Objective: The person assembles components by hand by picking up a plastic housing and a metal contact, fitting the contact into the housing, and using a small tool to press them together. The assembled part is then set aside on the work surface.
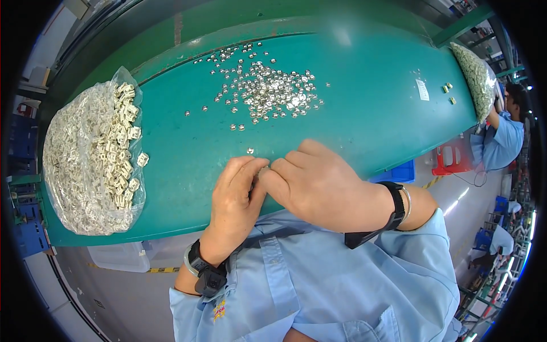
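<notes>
My left hand (232, 191) and my right hand (313, 182) meet over the near edge of the green tabletop (182, 165), their fingers and thumbs pinched together. Whatever lies between the fingertips is small and mostly hidden; I cannot make it out. One small shiny metal piece (250, 151) lies just beyond my left fingertips. Farther away, a loose heap of small round silvery metal pieces (268, 91) spreads over the tabletop. To the left slumps an open clear plastic bag (85, 154) full of cream plastic parts (121, 137), a couple of them spilled beside it.
A filled clear bag of small pale pieces (476, 80) stands at the table's right end, near several small greenish pieces (447, 88) and a white label (422, 89). Below the edge are a blue bin (399, 172) and a red stool (453, 158). A co-worker (501, 137) sits at right.
</notes>
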Demonstrator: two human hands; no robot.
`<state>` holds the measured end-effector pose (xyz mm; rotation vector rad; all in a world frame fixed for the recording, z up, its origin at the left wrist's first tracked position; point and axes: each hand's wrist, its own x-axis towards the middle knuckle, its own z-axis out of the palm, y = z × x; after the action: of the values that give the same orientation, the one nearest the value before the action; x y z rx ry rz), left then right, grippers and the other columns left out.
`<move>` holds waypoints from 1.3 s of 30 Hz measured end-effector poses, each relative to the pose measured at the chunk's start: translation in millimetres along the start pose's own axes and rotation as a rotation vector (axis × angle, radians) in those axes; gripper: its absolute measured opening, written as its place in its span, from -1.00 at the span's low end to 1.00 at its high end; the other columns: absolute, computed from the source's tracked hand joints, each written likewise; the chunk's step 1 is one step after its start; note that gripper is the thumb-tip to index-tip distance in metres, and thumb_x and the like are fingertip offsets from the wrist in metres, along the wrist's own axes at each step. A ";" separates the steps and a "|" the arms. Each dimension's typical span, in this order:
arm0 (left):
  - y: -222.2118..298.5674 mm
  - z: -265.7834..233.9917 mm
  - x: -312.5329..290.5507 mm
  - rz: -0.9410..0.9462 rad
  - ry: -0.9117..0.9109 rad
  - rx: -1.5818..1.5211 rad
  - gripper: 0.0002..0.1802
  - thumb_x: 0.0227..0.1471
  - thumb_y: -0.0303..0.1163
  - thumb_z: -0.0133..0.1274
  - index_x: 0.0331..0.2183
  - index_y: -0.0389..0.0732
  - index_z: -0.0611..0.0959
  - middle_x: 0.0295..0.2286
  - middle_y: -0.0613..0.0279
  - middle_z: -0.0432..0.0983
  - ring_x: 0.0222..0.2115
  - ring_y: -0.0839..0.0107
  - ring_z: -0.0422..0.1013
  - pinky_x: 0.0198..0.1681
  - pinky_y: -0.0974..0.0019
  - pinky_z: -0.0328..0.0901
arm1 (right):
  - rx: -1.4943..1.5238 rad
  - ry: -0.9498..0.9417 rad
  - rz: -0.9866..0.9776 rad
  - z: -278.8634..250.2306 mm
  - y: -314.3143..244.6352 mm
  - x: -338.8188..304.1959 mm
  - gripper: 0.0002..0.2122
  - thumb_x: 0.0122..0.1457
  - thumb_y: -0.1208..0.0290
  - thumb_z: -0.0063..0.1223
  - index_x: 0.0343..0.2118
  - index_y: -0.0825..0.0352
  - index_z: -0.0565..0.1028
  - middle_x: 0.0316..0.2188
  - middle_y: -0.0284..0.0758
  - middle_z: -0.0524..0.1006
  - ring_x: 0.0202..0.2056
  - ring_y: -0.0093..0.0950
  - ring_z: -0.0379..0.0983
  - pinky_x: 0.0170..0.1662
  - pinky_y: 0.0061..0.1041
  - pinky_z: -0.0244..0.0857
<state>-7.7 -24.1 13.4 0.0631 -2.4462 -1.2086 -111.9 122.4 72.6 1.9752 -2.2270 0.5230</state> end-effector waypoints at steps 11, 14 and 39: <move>5.8 0.2 -1.9 -0.085 -0.012 0.025 -0.68 -0.08 -0.68 0.17 -0.19 -0.29 0.58 -0.28 0.17 0.46 -0.48 0.43 0.40 -0.41 0.41 0.34 | 0.042 0.008 0.076 4.1 9.2 -14.5 -0.82 -0.04 0.45 0.05 -0.33 0.33 0.45 -0.56 -0.40 0.38 -0.53 -0.49 0.35 -0.43 -0.46 0.15; 2.1 0.0 -5.3 -0.143 0.018 -0.057 -0.68 -0.06 -0.67 0.18 -0.19 -0.27 0.58 -0.26 0.20 0.47 -0.48 0.50 0.40 -0.40 0.45 0.34 | 0.034 0.022 0.130 6.4 8.6 -21.9 -0.79 -0.03 0.44 0.03 -0.28 0.32 0.47 -0.57 -0.42 0.37 -0.54 -0.49 0.35 -0.44 -0.46 0.15; -5.2 -15.1 0.6 -0.561 0.030 -1.208 -0.76 0.19 -0.46 0.04 -0.09 -0.24 0.51 -0.08 -0.03 0.50 -0.19 0.29 0.51 -0.23 0.32 0.44 | 0.572 0.363 0.350 23.2 8.5 -32.7 -0.86 0.11 0.47 0.17 -0.26 0.28 0.50 -0.54 -0.32 0.50 -0.52 -0.32 0.46 -0.47 -0.35 0.27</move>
<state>-3.2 -38.7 17.7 0.4134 -1.3157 -2.6590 -112.4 146.1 39.2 1.4883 -2.3487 1.5704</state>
